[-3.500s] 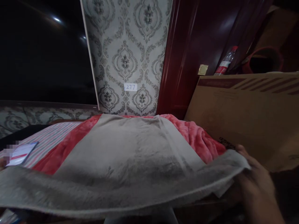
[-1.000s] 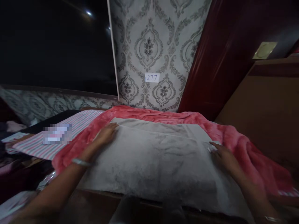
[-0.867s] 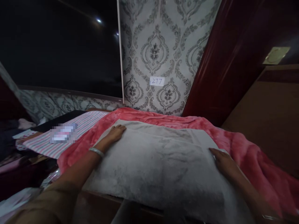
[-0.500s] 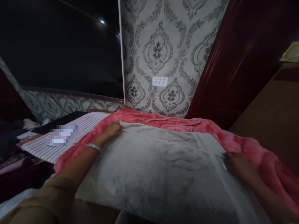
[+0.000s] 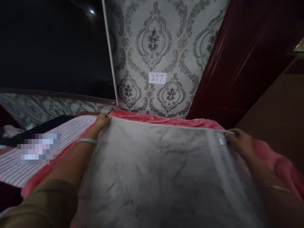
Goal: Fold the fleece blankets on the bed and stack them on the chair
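Observation:
A wide grey cloth (image 5: 161, 167) with faint dark marks and a paler band near its right side is stretched between my hands. My left hand (image 5: 103, 122) pinches its far left corner, fingers closed on the edge. At the far right corner, my right hand (image 5: 241, 142) grips the same cloth; its fingertips are partly hidden and a little blurred. The far edge runs nearly straight from one hand to the other. Beneath and behind the cloth lies a pink plush blanket (image 5: 152, 119), showing along the back and at both sides.
On the left, a striped cloth (image 5: 11, 167) bears a pixelated item (image 5: 39, 148). A large dark screen (image 5: 52, 47) hangs above it. Patterned wallpaper (image 5: 182, 60) with a "277" label (image 5: 157, 78) stands behind. A dark red glossy panel (image 5: 228, 63) rises at the right.
Both hands have lifted the cloth's far edge and moved it away from me, now pulled taut. The loose fold along the far edge is gone. The view has shifted a little rightward.

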The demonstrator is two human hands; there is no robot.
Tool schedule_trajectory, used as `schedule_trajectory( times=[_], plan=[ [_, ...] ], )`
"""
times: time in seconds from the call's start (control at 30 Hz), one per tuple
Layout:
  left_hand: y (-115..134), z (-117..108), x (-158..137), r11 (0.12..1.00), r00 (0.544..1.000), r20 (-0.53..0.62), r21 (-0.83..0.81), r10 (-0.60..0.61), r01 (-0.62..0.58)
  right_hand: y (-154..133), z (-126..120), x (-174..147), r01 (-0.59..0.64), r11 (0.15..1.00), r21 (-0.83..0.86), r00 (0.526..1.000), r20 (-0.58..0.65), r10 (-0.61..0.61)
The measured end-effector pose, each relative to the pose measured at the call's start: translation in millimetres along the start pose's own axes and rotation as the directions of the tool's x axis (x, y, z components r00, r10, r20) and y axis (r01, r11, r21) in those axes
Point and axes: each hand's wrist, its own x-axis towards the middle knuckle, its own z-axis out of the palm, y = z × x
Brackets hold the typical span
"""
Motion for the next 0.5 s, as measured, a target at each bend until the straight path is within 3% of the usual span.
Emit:
schedule_trajectory(
  times=[0.1,0.2,0.3,0.5],
  plan=[
    [-8.6,40.4,-14.2,0.992,0.996,0.036,0.098,-0.078,0.074,20.4,46.6,-11.0,-0.105,0.994,-0.016,0.994,0.022,0.106],
    [-19.6,65.7,-21.7,0.975,0.998,0.051,0.221,-0.036,0.024,44.3,72.2,-21.7,-0.150,0.986,-0.066,0.988,-0.053,0.147],
    [-24.5,69.1,-12.7,0.968,0.993,0.120,0.247,0.016,-0.046,57.4,75.6,-22.0,-0.103,0.995,0.015,0.992,-0.068,0.104],
    [-45.3,73.3,18.3,0.953,0.992,0.113,0.302,-0.047,0.011,68.4,74.5,-7.9,-0.008,0.999,0.049,0.996,-0.087,0.012]
  ],
)
